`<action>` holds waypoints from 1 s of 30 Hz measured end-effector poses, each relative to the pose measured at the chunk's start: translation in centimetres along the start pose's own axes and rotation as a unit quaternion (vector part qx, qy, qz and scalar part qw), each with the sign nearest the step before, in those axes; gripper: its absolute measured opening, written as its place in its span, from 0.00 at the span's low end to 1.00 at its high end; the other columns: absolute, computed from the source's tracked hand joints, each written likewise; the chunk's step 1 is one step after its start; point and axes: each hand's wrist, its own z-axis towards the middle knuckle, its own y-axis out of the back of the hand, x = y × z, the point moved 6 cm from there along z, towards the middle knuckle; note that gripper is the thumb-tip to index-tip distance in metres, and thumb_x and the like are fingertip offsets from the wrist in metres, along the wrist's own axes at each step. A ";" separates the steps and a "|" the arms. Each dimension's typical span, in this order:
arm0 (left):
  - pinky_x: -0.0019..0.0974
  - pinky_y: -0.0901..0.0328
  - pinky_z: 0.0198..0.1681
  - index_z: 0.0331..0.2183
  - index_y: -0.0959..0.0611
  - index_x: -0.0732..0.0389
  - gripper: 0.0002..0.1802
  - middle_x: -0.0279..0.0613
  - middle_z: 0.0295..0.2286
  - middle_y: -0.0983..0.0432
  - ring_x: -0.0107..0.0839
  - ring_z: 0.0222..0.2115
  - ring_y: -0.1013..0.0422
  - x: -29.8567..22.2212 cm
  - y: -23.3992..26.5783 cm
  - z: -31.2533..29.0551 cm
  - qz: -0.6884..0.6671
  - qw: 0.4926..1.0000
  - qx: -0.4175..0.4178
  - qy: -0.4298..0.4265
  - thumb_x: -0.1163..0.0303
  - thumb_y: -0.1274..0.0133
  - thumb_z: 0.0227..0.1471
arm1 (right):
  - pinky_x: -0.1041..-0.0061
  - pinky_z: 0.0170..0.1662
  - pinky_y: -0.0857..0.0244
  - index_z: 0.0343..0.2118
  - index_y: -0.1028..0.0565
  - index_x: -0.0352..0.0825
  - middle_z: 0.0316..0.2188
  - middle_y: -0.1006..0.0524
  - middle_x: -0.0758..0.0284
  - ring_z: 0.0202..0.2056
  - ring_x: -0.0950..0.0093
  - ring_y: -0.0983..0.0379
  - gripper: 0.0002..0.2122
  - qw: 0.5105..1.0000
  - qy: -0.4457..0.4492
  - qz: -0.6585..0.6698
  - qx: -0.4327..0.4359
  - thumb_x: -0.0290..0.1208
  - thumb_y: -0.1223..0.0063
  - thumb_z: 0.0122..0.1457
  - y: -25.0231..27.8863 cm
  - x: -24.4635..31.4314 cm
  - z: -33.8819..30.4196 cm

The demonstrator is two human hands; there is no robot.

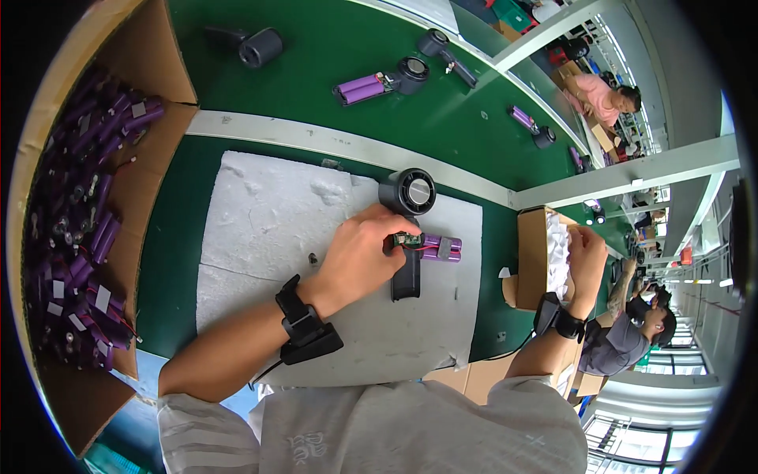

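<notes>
On a white foam sheet [260, 205] lies a dark handheld fan [407, 193] with a round head and an opened handle [407, 276]. My left hand [355, 253] is closed at its neck, pinching a small green circuit board [407, 238] between thumb and index finger. Red wires run from the board to a pair of purple battery cells [442, 247] beside the handle. At the right, my right hand [588, 261] is at a small cardboard box [532, 261] of white pieces [558, 249]. Its fingers are curled against them; the fingertips are partly hidden.
A large carton [166, 158] full of purple battery cells [95, 229] stands at the left. Beyond a pale rail [316, 142], several fans and batteries, including an opened fan [410, 75], lie on the green bench [308, 87]. Other people sit farther right.
</notes>
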 end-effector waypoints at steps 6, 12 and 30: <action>0.33 0.32 0.29 0.34 0.17 0.59 0.17 0.41 0.29 0.26 0.31 0.24 0.28 0.5 0.7 -0.2 0.001 1.000 -0.005 0.000 0.83 0.45 0.37 | 0.78 0.28 0.32 0.43 0.26 0.30 0.31 0.21 0.61 0.24 0.76 0.24 0.13 0.976 0.194 0.060 0.079 0.30 0.45 0.56 -7.8 13.4 7.5; 0.38 0.32 0.32 0.33 0.16 0.57 0.15 0.45 0.29 0.26 0.40 0.27 0.27 0.5 0.3 0.3 -0.003 1.000 0.017 0.007 0.80 0.44 0.37 | 0.65 0.53 0.37 0.57 0.38 0.32 0.50 0.29 0.51 0.50 0.56 0.30 0.27 0.951 0.296 -0.023 0.089 0.33 0.47 0.55 -21.6 16.2 20.4; 0.40 0.32 0.34 0.33 0.16 0.58 0.15 0.48 0.29 0.25 0.43 0.28 0.27 0.8 0.5 -0.1 -0.015 0.999 0.027 0.009 0.80 0.45 0.38 | 0.72 0.26 0.39 0.30 0.28 0.34 0.18 0.27 0.62 0.22 0.68 0.29 0.07 0.959 0.227 -0.007 0.169 0.22 0.45 0.45 -9.1 11.6 1.0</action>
